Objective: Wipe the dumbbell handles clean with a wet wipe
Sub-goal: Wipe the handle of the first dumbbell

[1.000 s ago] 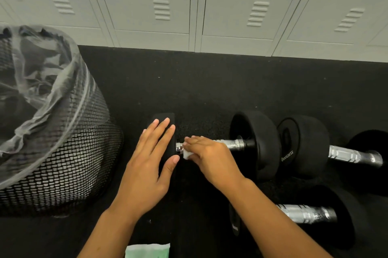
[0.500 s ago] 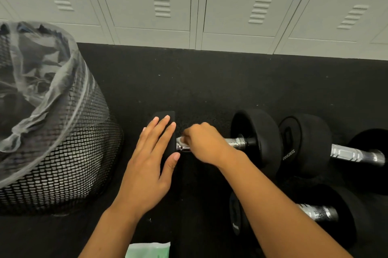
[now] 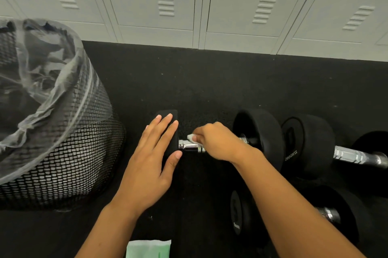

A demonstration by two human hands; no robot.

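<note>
We are steadying the nearest dumbbell [image 3: 259, 138] on the black rubber floor [image 3: 210, 81], our left hand [image 3: 154, 160] lying spread and flat on its left weight head [image 3: 167, 114]. Our right hand [image 3: 218, 142] is pinching the wet wipe [image 3: 191, 137] against the chrome handle [image 3: 190, 146]. Since a second ago the wipe is riding over the top at the bar's left end, so this handle seems mid-clean, with the other two dumbbells [image 3: 308, 144] waiting.
</note>
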